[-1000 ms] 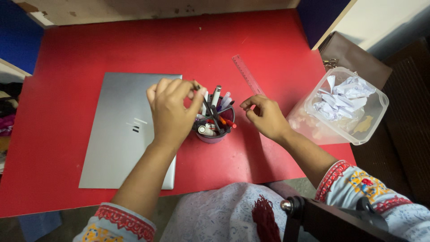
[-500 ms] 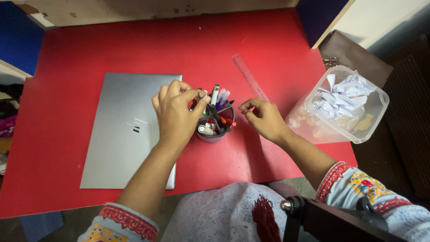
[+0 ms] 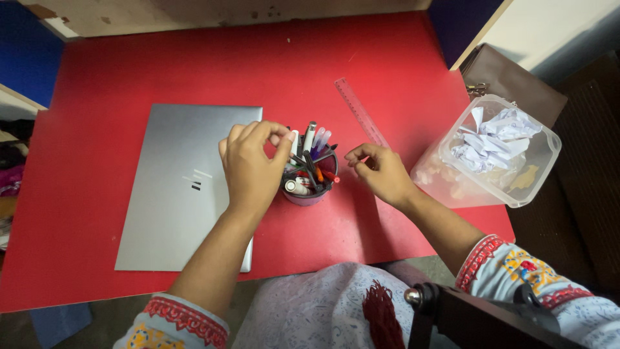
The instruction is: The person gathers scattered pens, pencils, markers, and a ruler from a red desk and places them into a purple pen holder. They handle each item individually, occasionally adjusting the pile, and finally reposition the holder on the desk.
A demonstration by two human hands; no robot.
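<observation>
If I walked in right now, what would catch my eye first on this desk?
Probably the bright red table itself, with a cup of pens and markers at its middle. The left hand pinches at the cup's contents while the right hand hovers beside it, empty as far as shows. A closed grey laptop lies to the left, and a clear tub of crumpled paper sits at the right edge.

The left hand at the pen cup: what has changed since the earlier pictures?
The left hand came down a little onto the pen cup, its fingertips now pinching at the pens. The right hand shifted slightly, curled and empty. The laptop, ruler and plastic container stayed put.
</observation>
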